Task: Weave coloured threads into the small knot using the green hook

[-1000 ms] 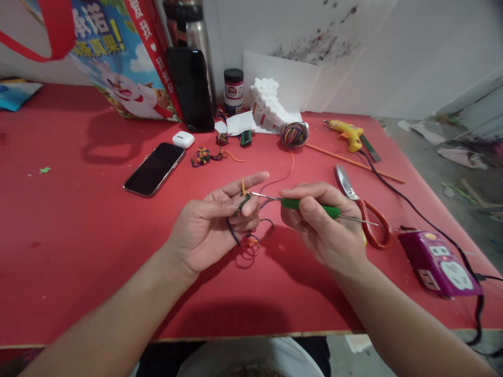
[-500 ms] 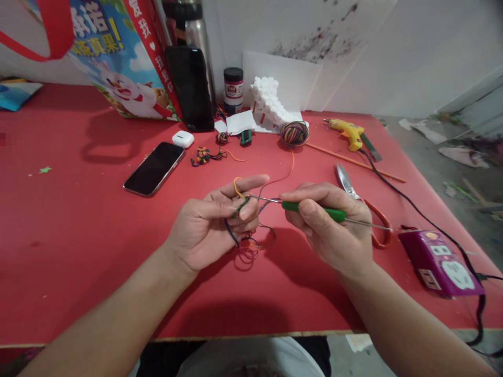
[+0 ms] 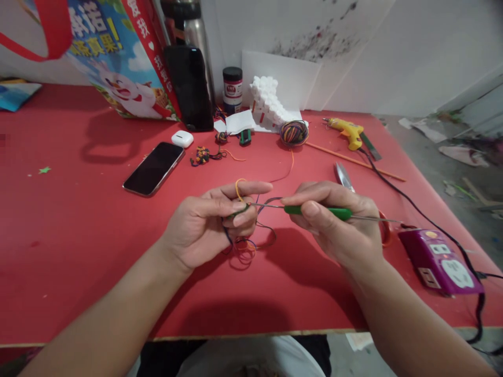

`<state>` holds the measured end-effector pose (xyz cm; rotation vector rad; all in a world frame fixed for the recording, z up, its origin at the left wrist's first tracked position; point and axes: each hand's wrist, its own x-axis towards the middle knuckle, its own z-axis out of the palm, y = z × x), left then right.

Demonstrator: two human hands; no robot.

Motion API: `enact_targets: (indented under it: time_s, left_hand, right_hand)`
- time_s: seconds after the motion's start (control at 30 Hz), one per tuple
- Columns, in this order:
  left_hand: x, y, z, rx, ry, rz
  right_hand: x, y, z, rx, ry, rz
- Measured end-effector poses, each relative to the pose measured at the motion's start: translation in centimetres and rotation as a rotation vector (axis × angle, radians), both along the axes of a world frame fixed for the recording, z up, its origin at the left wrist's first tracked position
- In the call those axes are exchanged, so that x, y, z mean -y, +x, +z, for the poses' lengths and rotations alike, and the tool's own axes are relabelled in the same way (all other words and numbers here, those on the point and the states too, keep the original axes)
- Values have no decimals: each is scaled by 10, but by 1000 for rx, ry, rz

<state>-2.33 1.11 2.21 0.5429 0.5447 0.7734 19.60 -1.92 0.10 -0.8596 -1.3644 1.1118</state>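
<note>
My left hand (image 3: pixel 212 225) pinches a small dark green crocheted piece (image 3: pixel 239 210) between thumb and fingers. A loop of yellow yarn (image 3: pixel 238 189) runs over its outstretched index finger. In my right hand (image 3: pixel 338 225) is a crochet hook with a green handle (image 3: pixel 334 212), held like a pen; its thin metal tip reaches the piece at my left fingertips. Loose multicoloured yarn (image 3: pixel 245 254) hangs in curls below my left hand. One strand leads back to the ball of multicoloured yarn (image 3: pixel 294 133). The exact stitch at the hook's tip is too small to make out.
Scissors (image 3: pixel 343 176) lie partly behind my right hand. A purple power strip (image 3: pixel 442 262) and a yellow glue gun (image 3: pixel 348 132) with a black cord are at the right. A phone (image 3: pixel 154 168), white earphone case (image 3: pixel 182 139) and small crocheted piece (image 3: pixel 201 156) lie at the left.
My right hand has moved slightly right with the crochet hook, covering more of the scissors. My left hand has shifted a little, its index finger still stretched out under the yellow yarn.
</note>
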Motion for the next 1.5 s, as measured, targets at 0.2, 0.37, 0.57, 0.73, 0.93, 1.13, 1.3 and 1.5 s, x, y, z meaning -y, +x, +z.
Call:
enact_targets:
  time_s: [0.2, 0.37, 0.57, 0.73, 0.93, 1.13, 1.3, 1.5]
  left_hand:
    - [-4, -7, -1, -14, -30, -153]
    - [-7, -11, -6, -46, -48, -221]
    - [-9, -10, -6, -107, 14, -183]
    - [-9, -9, -4, -251, 74, -176]
    - [-9, -6, -3, -456, 136, -149]
    - [-9, -6, -4, -526, 179, -195]
    - [-9, -9, -9, -519, 210, -316]
    - [-9, -9, -12, -269, 156, -441]
  right_hand:
    - [-2, 1, 9, 94, 170, 62]
    - [-2, 1, 11, 155, 194, 92]
    - [0, 3, 13, 274, 285, 127]
    - [-3, 4, 14, 351, 369, 156]
    - [-4, 7, 18, 524, 452, 224]
    - [-5, 5, 20, 528, 429, 279]
    - [-5, 7, 22, 525, 392, 303]
    - [-10, 12, 19, 240, 136, 330]
